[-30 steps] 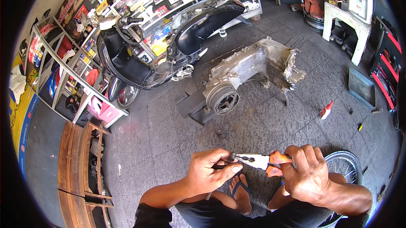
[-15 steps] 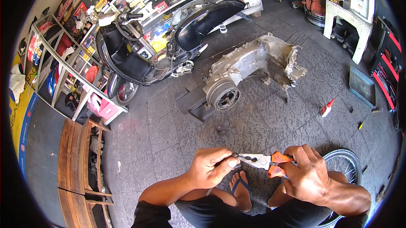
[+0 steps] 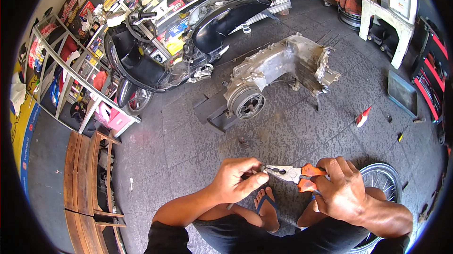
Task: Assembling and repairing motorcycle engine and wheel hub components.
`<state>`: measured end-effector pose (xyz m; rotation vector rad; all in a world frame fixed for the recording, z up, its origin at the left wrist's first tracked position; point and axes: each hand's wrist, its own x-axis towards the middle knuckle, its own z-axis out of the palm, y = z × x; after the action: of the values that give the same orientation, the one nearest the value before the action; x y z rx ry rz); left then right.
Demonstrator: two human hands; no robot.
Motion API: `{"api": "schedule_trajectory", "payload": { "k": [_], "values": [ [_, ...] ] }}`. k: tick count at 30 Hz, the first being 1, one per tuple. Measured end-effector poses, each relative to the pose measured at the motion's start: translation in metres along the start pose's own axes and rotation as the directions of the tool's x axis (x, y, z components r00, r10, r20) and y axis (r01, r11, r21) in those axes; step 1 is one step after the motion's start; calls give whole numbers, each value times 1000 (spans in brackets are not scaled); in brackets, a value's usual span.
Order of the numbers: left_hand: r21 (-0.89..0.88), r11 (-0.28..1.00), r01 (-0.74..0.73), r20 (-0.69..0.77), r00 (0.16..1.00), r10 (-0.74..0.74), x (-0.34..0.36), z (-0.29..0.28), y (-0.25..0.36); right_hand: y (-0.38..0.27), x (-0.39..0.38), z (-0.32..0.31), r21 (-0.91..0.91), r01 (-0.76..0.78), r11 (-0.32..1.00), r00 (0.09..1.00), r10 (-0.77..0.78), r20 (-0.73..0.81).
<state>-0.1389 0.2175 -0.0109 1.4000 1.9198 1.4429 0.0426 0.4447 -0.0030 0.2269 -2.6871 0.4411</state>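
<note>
Low in the picture, my left hand (image 3: 236,183) has its thumb and fingers pinched round a small, thin dark piece (image 3: 262,168), mostly hidden by the fingers. The tips of metal pliers (image 3: 283,173) with orange handles meet this piece at the left thumb. My right hand (image 3: 340,190) is wrapped round the plier handles, to the right. Below my hands are my bare feet (image 3: 266,209) in flip-flops, and a spoked wheel (image 3: 384,171) lies partly hidden by my right arm and leg.
An engine casing (image 3: 264,65) stands on the floor ahead. Behind it are a black scooter (image 3: 222,18) and display shelves (image 3: 89,89). A wooden bench (image 3: 75,174) is at left. On the right are a red-and-white bottle (image 3: 362,117), grey tray (image 3: 401,93), white stool (image 3: 391,27) and tool case (image 3: 429,74).
The view has shifted slightly, so the scene and my hands sit higher in the picture. The plier tips stay at the dark piece, whose end shows less beside my left thumb.
</note>
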Motion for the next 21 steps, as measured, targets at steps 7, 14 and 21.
{"api": "schedule_trajectory", "payload": {
  "k": [7, 14, 21],
  "values": [
    [-264, 867, 422, 10, 900, -435, 1, 11, 18, 3, 2, 6, -249, 58, 967, 994, -78, -70],
    [-629, 538, 562, 143, 763, -630, 0, 18, 13, 7, 7, 16, -336, 48, 941, 994, -79, -79],
    [-168, 982, 81, 106, 992, -64, -2, 27, 7, 24, 14, 6, -15, -197, 980, 977, 196, -81]
  ]
}}
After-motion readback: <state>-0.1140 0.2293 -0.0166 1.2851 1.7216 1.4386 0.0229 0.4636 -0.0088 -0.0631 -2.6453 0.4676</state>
